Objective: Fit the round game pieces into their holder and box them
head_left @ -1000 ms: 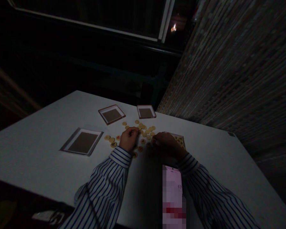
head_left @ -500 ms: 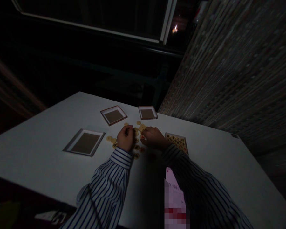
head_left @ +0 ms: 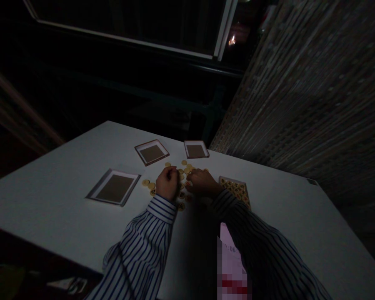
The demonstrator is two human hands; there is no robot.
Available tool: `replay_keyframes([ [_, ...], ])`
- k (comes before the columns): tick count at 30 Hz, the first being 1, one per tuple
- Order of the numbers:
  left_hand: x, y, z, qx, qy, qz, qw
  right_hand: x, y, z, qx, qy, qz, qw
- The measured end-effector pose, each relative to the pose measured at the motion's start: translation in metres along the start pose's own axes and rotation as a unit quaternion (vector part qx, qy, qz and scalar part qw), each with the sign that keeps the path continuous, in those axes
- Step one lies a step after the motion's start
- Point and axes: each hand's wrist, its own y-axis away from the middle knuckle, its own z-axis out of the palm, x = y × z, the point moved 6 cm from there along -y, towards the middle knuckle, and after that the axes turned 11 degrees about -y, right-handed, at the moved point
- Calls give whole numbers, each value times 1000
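Round wooden Chinese chess pieces (head_left: pixel 181 206) lie loosely in the middle of the white table, some with dark or red characters, others plain side up. My left hand (head_left: pixel 167 183) is closed among them, fingers curled inward; whatever it holds is hidden. To its right, my right hand (head_left: pixel 203 182) reaches down with bent fingers, thumb and fingertips around a red-marked chess piece (head_left: pixel 188 183). Beside the right wrist stands a shallow box filled with chess pieces (head_left: pixel 237 189) in rows, partly covered by the sleeve.
Three shallow boxes with brown bottoms stand about: a near-left box (head_left: pixel 114 187), a back-left box (head_left: pixel 151 152) and a back box (head_left: pixel 196 149). A lit phone (head_left: pixel 233 258) lies under my right forearm. A bead curtain (head_left: pixel 284 104) hangs beyond the table (head_left: pixel 59 183). The room is dark.
The view has shifted slightly, so everything sits a little lower and to the right. My right fingertips have come down closer around the red-marked piece. My left hand stays curled.
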Motion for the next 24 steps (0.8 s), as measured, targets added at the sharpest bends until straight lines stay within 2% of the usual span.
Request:
replay_keyframes([
  [7,-2,0,-2,19,-10,-3,1000,8,-15,-22,60,-16,-1,998],
  [15,3,0,-5,17,-13,5,1000,9,-31,-13,21,-9,-17,1000],
  [21,4,1,-5,16,-20,2,1000,12,-33,-14,34,-22,-21,999],
  [24,3,0,-4,15,-20,7,1000,16,-34,-15,53,-68,-26,996],
])
